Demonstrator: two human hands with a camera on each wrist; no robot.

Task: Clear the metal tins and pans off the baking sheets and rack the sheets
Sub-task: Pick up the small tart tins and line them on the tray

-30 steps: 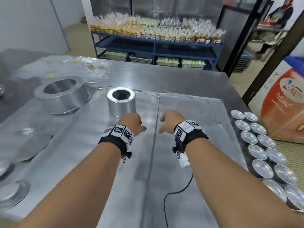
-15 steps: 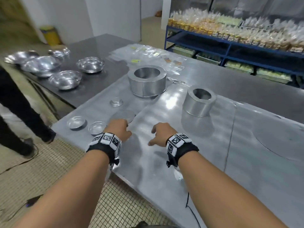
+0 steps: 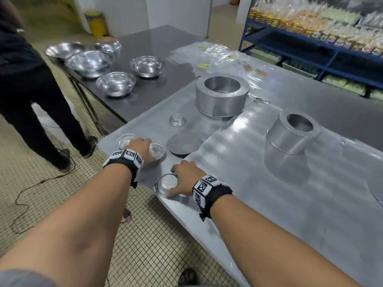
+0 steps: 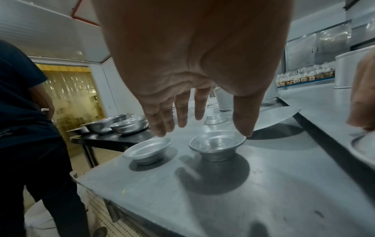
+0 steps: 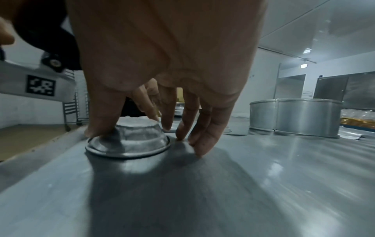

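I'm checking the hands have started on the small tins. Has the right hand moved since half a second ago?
Yes. The right hand has shifted away from the smaller cylindrical pan to the sheet's near edge, now touching an upturned small tin.

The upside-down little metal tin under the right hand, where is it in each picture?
Head: the small upside-down metal tin sits low centre, at the sheet's near edge.
Left wrist: only a sliver at the right edge.
Right wrist: left of centre, thumb on it.
Shared landmark: the big round metal cake ring.
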